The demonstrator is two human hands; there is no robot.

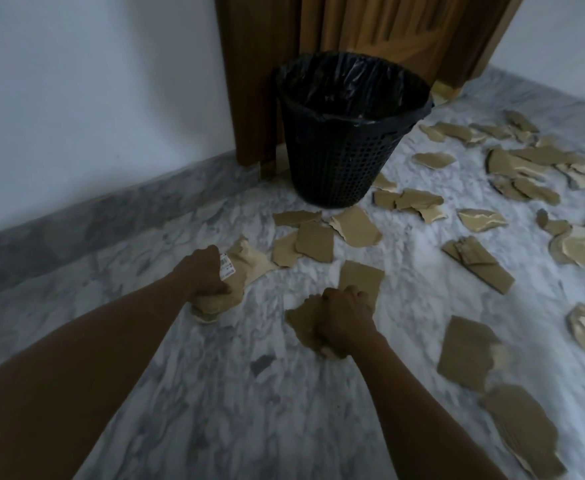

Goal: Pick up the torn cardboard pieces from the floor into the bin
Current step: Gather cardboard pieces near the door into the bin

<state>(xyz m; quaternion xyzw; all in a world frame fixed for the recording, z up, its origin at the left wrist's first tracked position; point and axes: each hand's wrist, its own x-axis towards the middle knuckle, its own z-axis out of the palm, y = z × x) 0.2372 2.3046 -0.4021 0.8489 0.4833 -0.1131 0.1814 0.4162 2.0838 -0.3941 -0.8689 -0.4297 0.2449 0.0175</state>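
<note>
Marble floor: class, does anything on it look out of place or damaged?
Yes. Torn brown cardboard pieces lie scattered over the grey-veined marble floor, mostly right of the black mesh bin with its black liner. They are litter with ragged edges. The left hand and right hand each grip some.

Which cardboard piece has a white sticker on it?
The crumpled brown cardboard piece gripped in the left hand. It alone carries a white printed label; the other torn pieces on the grey marble floor look plain brown.

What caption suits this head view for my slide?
Left hand and right hand grip torn cardboard pieces on the floor near a black bin.
</note>
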